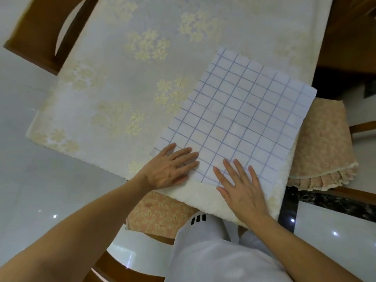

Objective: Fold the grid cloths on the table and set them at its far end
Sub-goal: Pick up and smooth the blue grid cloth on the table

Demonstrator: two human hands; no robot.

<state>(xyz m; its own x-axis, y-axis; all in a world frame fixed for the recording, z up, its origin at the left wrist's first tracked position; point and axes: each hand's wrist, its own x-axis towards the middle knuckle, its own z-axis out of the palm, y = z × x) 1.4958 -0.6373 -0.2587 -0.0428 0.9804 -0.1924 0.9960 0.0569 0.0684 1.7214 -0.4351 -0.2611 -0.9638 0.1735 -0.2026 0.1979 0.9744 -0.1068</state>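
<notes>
- The left hand (171, 168) lies flat with straight fingers, pressing the near left corner of the grid cloth (234, 117). It holds nothing.
- The right hand (242, 186) is flat too, fingers spread on the cloth's near edge, holding nothing.
- The grid cloth lies spread out on the near right part of the surface (122, 82). Only 1 cloth shows.
- It looks thin, soft and light, so it should bend easily and may slide. The near corners look like good spots to pinch.
- The surface has a pale cover with gold flowers.
- Wooden chairs (36, 35) stand around it. 1 chair cushion (323, 143) sits at the right. The floor (40, 200) is shiny.
</notes>
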